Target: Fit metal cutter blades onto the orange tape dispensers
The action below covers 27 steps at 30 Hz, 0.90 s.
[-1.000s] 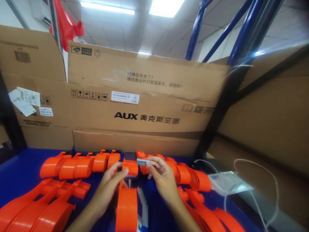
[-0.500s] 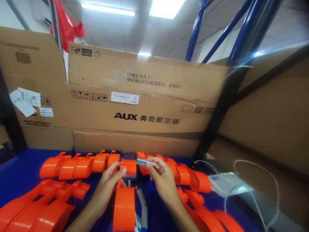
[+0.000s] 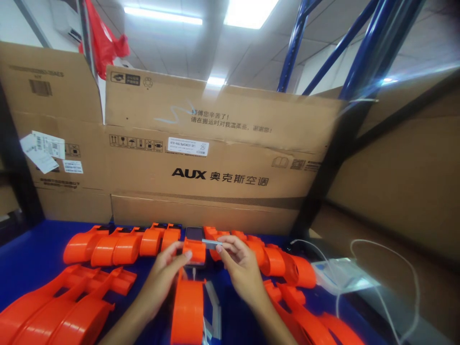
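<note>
My left hand (image 3: 168,268) is closed on the upper end of an orange curved plastic part (image 3: 187,306), with the thumb resting on its front. This part has a short block at the top and a wide curved body below. Between the fingertips of my right hand (image 3: 240,266) is a small flat grey metal strip (image 3: 212,243). The strip's left end lies at the right side of the part's top block; I cannot tell whether it is inside. Behind the part, a dark phone-like device (image 3: 194,234) is partly hidden, with a white cable below it.
Similar orange parts (image 3: 102,249) stand in a row at the back, and more (image 3: 81,311) lie front left and right on the blue surface (image 3: 21,249). A clear plastic packet (image 3: 345,273) and white cable (image 3: 413,282) are at right. Cardboard (image 3: 215,201) walls the back.
The grey strip has tilted in my right fingers and shows a narrower face, its left end still by the orange part. My left hand keeps its hold. The view has shifted slightly.
</note>
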Each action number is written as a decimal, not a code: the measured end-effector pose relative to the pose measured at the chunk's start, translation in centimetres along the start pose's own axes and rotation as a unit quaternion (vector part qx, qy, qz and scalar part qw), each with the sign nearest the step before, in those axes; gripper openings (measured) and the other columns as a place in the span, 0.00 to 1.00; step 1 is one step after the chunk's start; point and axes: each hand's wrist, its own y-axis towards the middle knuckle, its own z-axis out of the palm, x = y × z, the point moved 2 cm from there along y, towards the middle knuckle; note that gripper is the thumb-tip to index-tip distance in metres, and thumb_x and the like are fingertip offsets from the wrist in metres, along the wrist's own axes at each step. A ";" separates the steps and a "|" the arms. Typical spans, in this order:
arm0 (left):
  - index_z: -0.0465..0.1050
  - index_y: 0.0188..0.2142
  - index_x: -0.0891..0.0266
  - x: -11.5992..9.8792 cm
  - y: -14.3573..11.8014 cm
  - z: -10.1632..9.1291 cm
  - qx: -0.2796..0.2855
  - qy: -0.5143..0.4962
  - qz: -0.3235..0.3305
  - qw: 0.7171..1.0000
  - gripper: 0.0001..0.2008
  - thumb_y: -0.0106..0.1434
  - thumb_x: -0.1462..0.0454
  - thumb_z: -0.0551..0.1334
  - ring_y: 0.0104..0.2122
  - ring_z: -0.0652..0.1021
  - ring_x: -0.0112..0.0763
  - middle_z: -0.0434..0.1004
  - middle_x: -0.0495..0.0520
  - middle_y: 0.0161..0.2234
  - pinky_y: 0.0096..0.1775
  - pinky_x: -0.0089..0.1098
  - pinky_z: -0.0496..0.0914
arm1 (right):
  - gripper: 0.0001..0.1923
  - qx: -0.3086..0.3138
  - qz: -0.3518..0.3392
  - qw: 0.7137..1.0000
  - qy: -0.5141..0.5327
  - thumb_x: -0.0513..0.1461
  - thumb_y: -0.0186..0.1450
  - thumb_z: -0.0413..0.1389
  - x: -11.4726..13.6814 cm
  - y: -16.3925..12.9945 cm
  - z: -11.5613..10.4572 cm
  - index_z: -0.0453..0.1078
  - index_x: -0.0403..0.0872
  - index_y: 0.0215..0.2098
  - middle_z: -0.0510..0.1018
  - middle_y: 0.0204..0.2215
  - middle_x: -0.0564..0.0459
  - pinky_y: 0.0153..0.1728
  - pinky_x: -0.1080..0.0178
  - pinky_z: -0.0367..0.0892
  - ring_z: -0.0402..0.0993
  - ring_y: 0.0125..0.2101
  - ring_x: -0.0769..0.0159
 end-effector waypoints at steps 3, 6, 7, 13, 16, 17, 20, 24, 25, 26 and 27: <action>0.75 0.47 0.59 0.0 0.0 0.0 -0.001 0.016 0.001 1.000 0.17 0.60 0.56 0.69 0.20 0.72 0.23 0.76 0.44 0.23 0.24 0.22 0.64 | 0.16 -0.004 0.004 1.000 0.005 0.49 0.62 0.65 -0.1 -0.2 0.2 0.73 0.49 0.41 0.80 0.28 0.54 0.21 0.69 0.57 0.66 0.21 0.72; 0.74 0.50 0.60 0.2 0.1 -0.1 -0.008 0.031 0.001 0.999 0.21 0.59 0.55 0.70 0.21 0.74 0.24 0.79 0.47 0.25 0.25 0.23 0.65 | 0.17 -0.005 0.009 1.000 0.014 0.49 0.61 0.66 0.0 -0.4 0.5 0.74 0.49 0.42 0.81 0.28 0.54 0.22 0.69 0.61 0.69 0.23 0.69; 0.74 0.50 0.60 0.3 0.2 -0.2 -0.011 0.032 0.003 0.999 0.22 0.59 0.54 0.70 0.21 0.73 0.24 0.79 0.47 0.25 0.25 0.23 0.65 | 0.17 -0.008 0.009 1.000 0.016 0.49 0.61 0.66 0.0 -0.4 0.5 0.74 0.49 0.42 0.81 0.29 0.53 0.22 0.68 0.62 0.71 0.23 0.68; 0.75 0.46 0.60 0.5 0.5 -0.8 -0.063 0.014 -0.001 0.998 0.20 0.58 0.53 0.71 0.19 0.71 0.24 0.75 0.44 0.20 0.23 0.22 0.63 | 0.17 -0.062 -0.014 0.997 -0.046 0.50 0.59 0.66 -0.1 -0.1 -0.2 0.79 0.48 0.40 0.84 0.37 0.47 0.23 0.65 0.67 0.75 0.31 0.60; 0.74 0.46 0.59 0.5 0.5 -0.9 -0.061 0.003 0.006 0.998 0.19 0.58 0.55 0.71 0.21 0.72 0.24 0.77 0.45 0.23 0.25 0.22 0.65 | 0.17 -0.057 -0.019 0.996 -0.070 0.51 0.60 0.65 -0.4 -0.1 -0.4 0.81 0.48 0.40 0.84 0.33 0.49 0.22 0.64 0.65 0.71 0.24 0.65; 0.74 0.46 0.59 0.4 0.5 -0.9 -0.059 0.001 0.007 0.998 0.19 0.58 0.55 0.71 0.21 0.73 0.24 0.78 0.45 0.23 0.25 0.22 0.65 | 0.17 -0.056 -0.020 0.996 -0.070 0.51 0.60 0.65 -0.5 -0.1 -0.4 0.82 0.49 0.40 0.84 0.32 0.50 0.22 0.64 0.65 0.69 0.22 0.66; 0.75 0.47 0.58 0.1 0.5 -0.8 -0.050 0.003 0.006 0.999 0.18 0.60 0.55 0.70 0.19 0.71 0.23 0.77 0.44 0.22 0.24 0.22 0.64 | 0.17 -0.055 -0.021 0.996 -0.065 0.51 0.60 0.65 -0.5 -0.2 -0.4 0.82 0.49 0.40 0.84 0.32 0.50 0.23 0.64 0.65 0.69 0.22 0.66; 0.79 0.45 0.59 -0.7 0.3 -0.6 -0.033 0.011 0.014 0.999 0.16 0.60 0.56 0.70 0.17 0.69 0.23 0.74 0.43 0.18 0.22 0.23 0.61 | 0.16 -0.026 -0.019 0.998 -0.059 0.51 0.60 0.65 -0.2 -0.3 0.0 0.82 0.49 0.39 0.82 0.29 0.51 0.22 0.64 0.65 0.70 0.22 0.66; 0.80 0.43 0.59 -0.8 0.3 -0.6 -0.028 0.019 0.017 0.999 0.14 0.60 0.56 0.70 0.16 0.68 0.23 0.73 0.43 0.18 0.22 0.23 0.60 | 0.15 -0.017 -0.019 0.998 -0.054 0.51 0.60 0.65 -0.1 -0.3 0.1 0.82 0.50 0.38 0.81 0.28 0.51 0.22 0.64 0.66 0.70 0.22 0.66; 0.81 0.42 0.60 -1.0 0.2 -0.5 -0.021 0.028 0.021 0.999 0.13 0.60 0.56 0.69 0.16 0.67 0.23 0.73 0.43 0.17 0.22 0.24 0.60 | 0.15 -0.011 -0.019 0.999 -0.049 0.51 0.60 0.66 0.0 -0.4 0.2 0.82 0.50 0.38 0.81 0.28 0.51 0.22 0.64 0.66 0.71 0.22 0.66; 0.81 0.40 0.60 -1.1 0.1 -0.4 -0.015 0.036 0.024 0.999 0.12 0.61 0.56 0.69 0.16 0.67 0.23 0.73 0.43 0.17 0.22 0.25 0.59 | 0.15 -0.006 -0.019 0.999 -0.045 0.50 0.60 0.66 0.0 -0.5 0.4 0.82 0.50 0.38 0.81 0.28 0.51 0.22 0.64 0.66 0.71 0.22 0.66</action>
